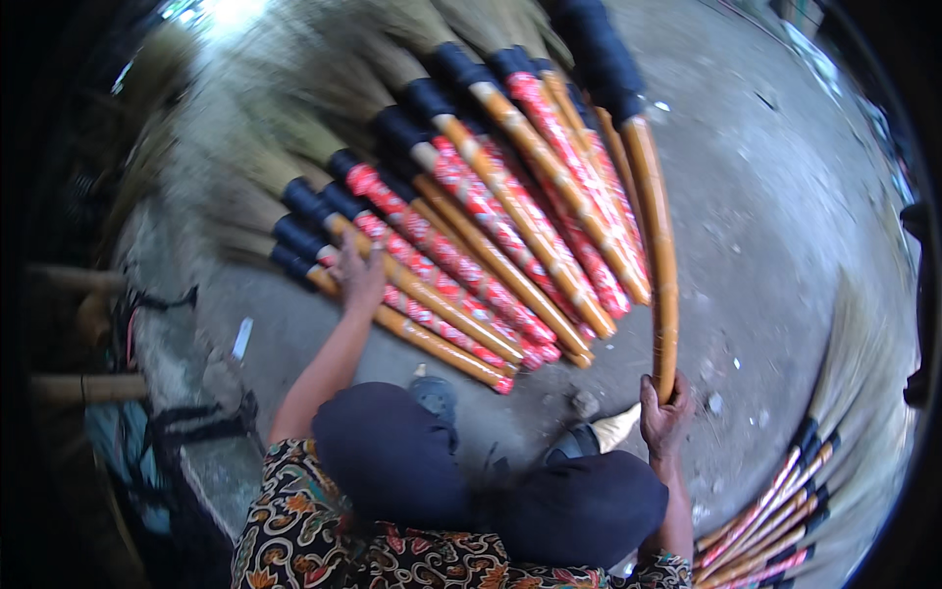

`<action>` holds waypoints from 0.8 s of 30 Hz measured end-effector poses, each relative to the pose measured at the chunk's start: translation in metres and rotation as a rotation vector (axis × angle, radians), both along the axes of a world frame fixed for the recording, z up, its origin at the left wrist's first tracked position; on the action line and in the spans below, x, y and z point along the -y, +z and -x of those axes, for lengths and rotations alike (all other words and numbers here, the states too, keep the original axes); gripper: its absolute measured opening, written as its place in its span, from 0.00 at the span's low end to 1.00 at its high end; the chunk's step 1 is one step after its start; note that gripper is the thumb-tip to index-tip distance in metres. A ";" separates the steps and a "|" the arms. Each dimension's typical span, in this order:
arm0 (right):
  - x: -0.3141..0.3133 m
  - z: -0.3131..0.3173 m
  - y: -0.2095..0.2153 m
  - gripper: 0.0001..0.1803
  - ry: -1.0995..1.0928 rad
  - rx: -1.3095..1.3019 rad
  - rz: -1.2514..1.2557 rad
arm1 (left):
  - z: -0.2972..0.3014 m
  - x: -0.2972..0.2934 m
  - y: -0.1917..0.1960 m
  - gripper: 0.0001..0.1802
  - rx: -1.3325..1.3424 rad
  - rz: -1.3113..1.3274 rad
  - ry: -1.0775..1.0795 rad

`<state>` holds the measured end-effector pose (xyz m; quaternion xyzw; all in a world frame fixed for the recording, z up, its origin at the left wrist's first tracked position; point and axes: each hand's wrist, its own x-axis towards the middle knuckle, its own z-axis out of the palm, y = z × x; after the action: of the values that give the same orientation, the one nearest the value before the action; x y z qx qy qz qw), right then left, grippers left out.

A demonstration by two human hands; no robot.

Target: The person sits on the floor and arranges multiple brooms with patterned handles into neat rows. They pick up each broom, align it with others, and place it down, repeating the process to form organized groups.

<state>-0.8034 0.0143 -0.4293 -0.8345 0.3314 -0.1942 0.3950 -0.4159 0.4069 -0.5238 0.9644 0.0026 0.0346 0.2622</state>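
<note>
Left hand (359,278) lies flat on the fanned broom handles (471,245); right hand (664,417) grips one plain broom's (655,236) end beside bare concrete floor (785,245).

brooms, fanned pile (471,216): about twelve | brooms, second pile (775,520): about seven | hands: two | feet: two

Brooms fanned on the concrete
I see the brown-handled broom (655,226) raised, beside the red-wrapped row (471,245)
</note>
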 end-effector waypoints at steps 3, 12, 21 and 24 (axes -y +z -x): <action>-0.034 -0.075 -0.004 0.18 0.222 0.073 -0.192 | 0.003 0.005 0.034 0.44 0.001 0.203 0.037; -0.127 -0.201 -0.041 0.22 0.771 -0.135 0.172 | -0.003 0.039 0.056 0.37 0.172 -0.052 -0.247; 0.036 -0.045 -0.053 0.21 0.017 -0.018 0.172 | -0.052 0.015 -0.042 0.14 0.572 -0.264 -0.457; 0.107 0.078 -0.093 0.25 -0.527 -0.208 0.286 | -0.077 0.011 -0.039 0.22 0.366 -0.081 -0.647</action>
<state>-0.8815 -0.0927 -0.5219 -0.7825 0.5441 -0.2481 0.1737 -0.3392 0.3961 -0.5631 0.9027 -0.3507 0.1220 0.2175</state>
